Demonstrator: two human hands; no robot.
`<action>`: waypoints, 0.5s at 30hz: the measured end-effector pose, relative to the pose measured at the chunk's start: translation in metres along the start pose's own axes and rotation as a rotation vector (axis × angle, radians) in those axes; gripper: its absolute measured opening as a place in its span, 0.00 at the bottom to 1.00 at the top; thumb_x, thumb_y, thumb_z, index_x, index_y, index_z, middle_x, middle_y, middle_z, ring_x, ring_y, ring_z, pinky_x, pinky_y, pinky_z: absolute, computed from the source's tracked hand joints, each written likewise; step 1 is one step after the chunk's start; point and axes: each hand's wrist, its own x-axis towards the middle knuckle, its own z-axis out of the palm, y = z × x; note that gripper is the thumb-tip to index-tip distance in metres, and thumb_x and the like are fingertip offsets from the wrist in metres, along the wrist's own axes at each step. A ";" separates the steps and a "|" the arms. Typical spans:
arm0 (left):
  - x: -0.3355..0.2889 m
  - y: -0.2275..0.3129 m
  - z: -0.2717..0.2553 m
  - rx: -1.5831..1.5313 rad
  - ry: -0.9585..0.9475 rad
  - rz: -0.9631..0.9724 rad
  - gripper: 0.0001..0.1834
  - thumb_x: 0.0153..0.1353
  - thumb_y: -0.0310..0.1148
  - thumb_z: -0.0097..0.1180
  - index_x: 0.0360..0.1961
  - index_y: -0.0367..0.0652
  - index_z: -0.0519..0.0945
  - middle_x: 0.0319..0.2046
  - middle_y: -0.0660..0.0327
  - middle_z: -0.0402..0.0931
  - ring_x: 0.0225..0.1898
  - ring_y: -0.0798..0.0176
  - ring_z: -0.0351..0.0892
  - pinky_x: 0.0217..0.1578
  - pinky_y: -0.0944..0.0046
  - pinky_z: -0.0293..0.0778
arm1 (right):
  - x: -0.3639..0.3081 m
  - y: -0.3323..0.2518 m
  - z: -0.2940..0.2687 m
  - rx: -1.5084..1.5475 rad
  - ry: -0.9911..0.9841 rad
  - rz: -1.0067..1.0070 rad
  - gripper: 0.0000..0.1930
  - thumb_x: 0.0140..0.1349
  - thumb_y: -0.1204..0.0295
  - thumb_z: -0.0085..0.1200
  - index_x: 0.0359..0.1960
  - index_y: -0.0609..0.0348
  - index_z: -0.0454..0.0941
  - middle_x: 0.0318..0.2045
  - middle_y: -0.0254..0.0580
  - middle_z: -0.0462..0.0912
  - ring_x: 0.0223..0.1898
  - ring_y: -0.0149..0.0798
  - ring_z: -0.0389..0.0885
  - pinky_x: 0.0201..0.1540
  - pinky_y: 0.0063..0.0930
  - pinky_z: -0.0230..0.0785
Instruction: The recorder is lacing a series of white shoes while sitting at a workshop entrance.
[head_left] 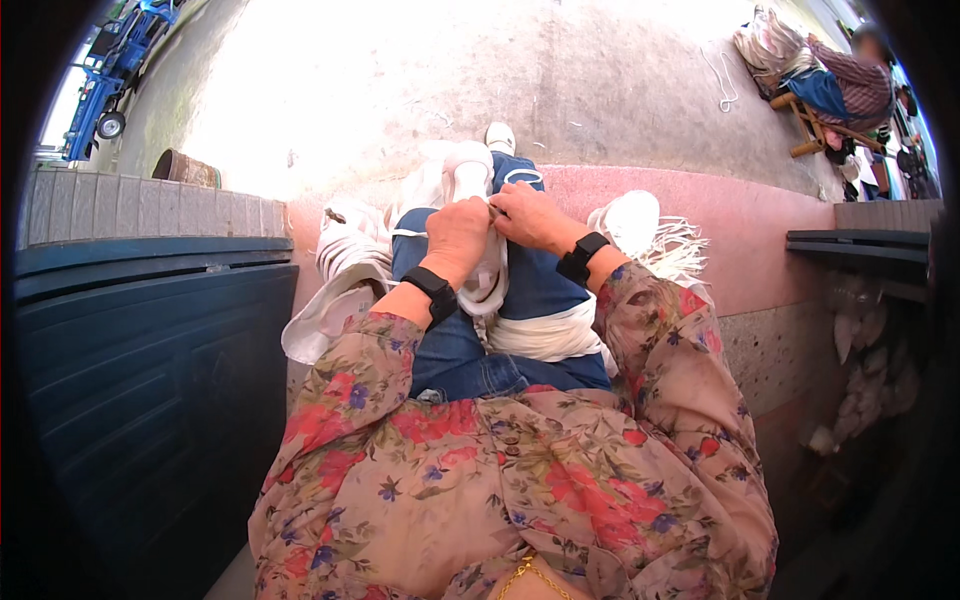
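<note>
On my lap, between my thighs, lies a white shoe (484,284) with its toe end pointing away from me. My left hand (459,238) is closed over its upper, fingers pinched together. My right hand (532,216) meets it from the right, also pinching. A white shoelace (523,176) loops out just beyond the right fingers; the exact grip at the fingertips is partly hidden. Another lace end (408,233) trails over my left thigh. A thick bundle of white laces (548,334) lies across my right thigh. Both wrists wear black bands.
White shoes (345,250) are piled at my left. At my right sit another white shoe (632,216) and a tangle of laces (680,248). Dark panels (150,360) stand on the left. Farther off are a bucket (187,168), a blue vehicle (108,75) and a seated person (862,95).
</note>
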 end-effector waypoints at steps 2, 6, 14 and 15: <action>-0.001 0.000 0.006 0.043 0.032 0.065 0.08 0.51 0.36 0.49 0.23 0.42 0.74 0.19 0.53 0.75 0.27 0.53 0.78 0.22 0.56 0.72 | -0.002 0.004 0.002 0.044 0.022 -0.033 0.10 0.51 0.67 0.45 0.30 0.57 0.77 0.34 0.45 0.74 0.41 0.48 0.71 0.40 0.41 0.67; -0.002 -0.001 0.014 0.137 0.173 0.224 0.06 0.49 0.33 0.49 0.23 0.42 0.72 0.20 0.55 0.74 0.25 0.55 0.77 0.20 0.57 0.71 | -0.004 0.005 0.007 0.107 0.087 -0.075 0.10 0.50 0.68 0.46 0.32 0.55 0.76 0.33 0.43 0.74 0.40 0.48 0.71 0.38 0.41 0.66; -0.073 0.007 -0.062 -0.352 -0.174 0.159 0.08 0.54 0.31 0.46 0.25 0.37 0.72 0.22 0.53 0.74 0.24 0.54 0.76 0.23 0.57 0.69 | -0.061 -0.029 -0.007 -0.052 0.403 -0.529 0.12 0.49 0.75 0.48 0.37 0.56 0.73 0.36 0.40 0.74 0.41 0.43 0.71 0.40 0.37 0.65; -0.077 -0.007 -0.068 -0.598 -0.279 0.116 0.08 0.55 0.31 0.46 0.29 0.38 0.73 0.21 0.57 0.74 0.23 0.60 0.74 0.23 0.60 0.68 | -0.078 -0.035 -0.018 0.278 0.147 -0.338 0.10 0.50 0.76 0.47 0.36 0.58 0.73 0.32 0.40 0.75 0.36 0.38 0.73 0.37 0.31 0.65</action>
